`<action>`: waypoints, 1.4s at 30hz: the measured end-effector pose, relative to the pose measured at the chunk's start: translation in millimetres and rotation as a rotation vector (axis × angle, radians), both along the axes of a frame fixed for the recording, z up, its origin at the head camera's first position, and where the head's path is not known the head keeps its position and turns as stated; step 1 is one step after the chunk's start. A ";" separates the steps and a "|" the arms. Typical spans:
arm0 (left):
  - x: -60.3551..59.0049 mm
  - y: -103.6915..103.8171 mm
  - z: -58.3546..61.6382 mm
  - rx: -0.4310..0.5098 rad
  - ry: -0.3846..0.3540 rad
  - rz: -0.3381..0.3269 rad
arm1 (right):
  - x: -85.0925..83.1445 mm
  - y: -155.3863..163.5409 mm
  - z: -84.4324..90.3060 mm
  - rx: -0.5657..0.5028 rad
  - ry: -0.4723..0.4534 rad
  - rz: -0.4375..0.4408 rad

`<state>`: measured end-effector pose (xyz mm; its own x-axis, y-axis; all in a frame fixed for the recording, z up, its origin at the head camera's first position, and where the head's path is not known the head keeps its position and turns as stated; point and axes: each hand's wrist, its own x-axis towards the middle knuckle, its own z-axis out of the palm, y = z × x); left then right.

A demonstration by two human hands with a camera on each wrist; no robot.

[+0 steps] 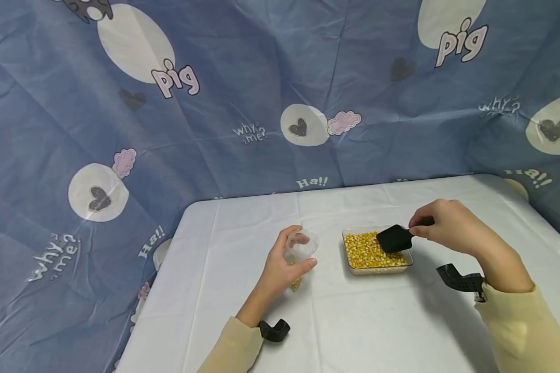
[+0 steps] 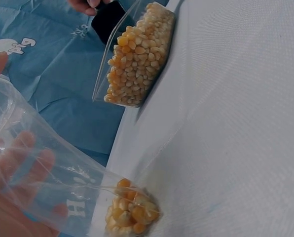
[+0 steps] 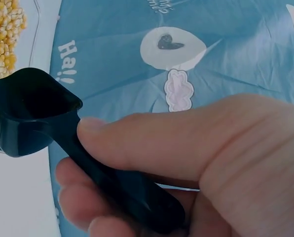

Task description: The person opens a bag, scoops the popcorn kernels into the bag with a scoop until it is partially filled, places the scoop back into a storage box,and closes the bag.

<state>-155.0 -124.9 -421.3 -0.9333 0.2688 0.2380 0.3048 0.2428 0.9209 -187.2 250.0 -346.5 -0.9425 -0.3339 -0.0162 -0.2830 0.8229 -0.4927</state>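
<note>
My left hand (image 1: 276, 269) holds a clear plastic bag (image 2: 63, 148) around its mouth, fingers on one side and thumb on the other, and the mouth is spread. A small heap of corn kernels (image 2: 132, 212) lies in the bag's bottom, low at the white tabletop. My right hand (image 1: 455, 228) grips a black scoop (image 1: 394, 239) by its short handle, thumb along the top. The scoop's bowl is over the right part of a clear rectangular container (image 1: 378, 270) of yellow corn kernels (image 1: 366, 248). Inside the bowl (image 3: 33, 96) only dark plastic shows.
A white cloth (image 1: 354, 321) covers the table. Behind it and at the left hangs a blue printed sheet (image 1: 242, 93). The container stands to the right of the bag. Each wrist wears a black camera mount (image 1: 274, 330).
</note>
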 end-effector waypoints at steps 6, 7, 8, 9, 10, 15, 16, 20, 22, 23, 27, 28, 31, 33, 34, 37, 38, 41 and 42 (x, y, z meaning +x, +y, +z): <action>0.1 1.0 0.7 0.002 0.001 0.000 | -1.5 3.4 -0.4 -0.083 -0.073 -0.023; 0.3 1.1 0.8 0.004 0.002 0.001 | -1.9 4.3 -0.4 -0.094 -0.075 -0.023; 0.4 1.2 0.8 0.003 0.001 0.000 | -2.3 5.1 -0.6 -0.101 -0.077 -0.025; 0.6 1.4 0.6 0.004 0.000 -0.001 | -2.7 5.9 -0.7 -0.107 -0.077 -0.028; 0.8 1.4 0.4 0.004 0.000 -0.002 | -2.9 7.0 -0.8 -0.114 -0.078 -0.032; 1.6 1.7 -0.4 0.004 0.000 -0.010 | -2.5 11.0 0.9 -0.134 -0.068 -0.050; 1.7 1.7 -0.3 0.002 0.001 -0.011 | -2.0 11.5 1.6 -0.135 -0.062 -0.052; 1.8 2.1 0.0 -0.004 0.005 -0.013 | 1.0 10.8 5.3 -0.121 -0.015 -0.069; 1.6 2.1 0.2 -0.001 0.006 -0.015 | 2.7 8.7 6.8 -0.109 0.022 -0.073; 1.5 2.1 0.1 0.000 0.008 -0.016 | 3.6 7.2 7.4 -0.102 0.038 -0.076; 0.9 2.0 -0.4 0.006 0.011 -0.023 | 5.1 -0.7 8.5 -0.082 0.063 -0.073; 0.9 2.0 -0.6 0.006 0.013 -0.023 | 5.0 -2.6 8.4 -0.079 0.059 -0.071; 0.7 2.1 -1.1 0.006 0.016 -0.025 | 4.2 -7.2 7.5 -0.075 0.041 -0.066; 0.7 2.1 -1.1 0.007 0.019 -0.024 | 2.9 -8.8 6.1 -0.085 0.027 -0.062; 0.7 2.2 -1.0 0.007 0.021 -0.024 | 1.9 -8.9 5.0 -0.095 0.017 -0.059; 0.7 2.6 -0.5 0.010 0.022 -0.022 | -2.2 -7.0 0.1 -0.129 -0.028 -0.050; 0.8 2.6 -0.3 0.010 0.022 -0.022 | -3.9 -6.1 -2.0 -0.142 -0.045 -0.046; 1.0 2.6 0.0 0.011 0.019 -0.023 | -9.2 -3.1 -8.5 -0.178 -0.093 -0.043; 1.0 2.6 0.1 0.012 0.018 -0.023 | -10.7 -2.4 -10.2 -0.191 -0.108 -0.045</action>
<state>-154.0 -122.3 -421.2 -0.9224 0.2873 0.2581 0.3269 0.2249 0.9179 -198.0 247.6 -356.7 -0.9526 -0.2985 -0.0584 -0.1854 0.7223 -0.6663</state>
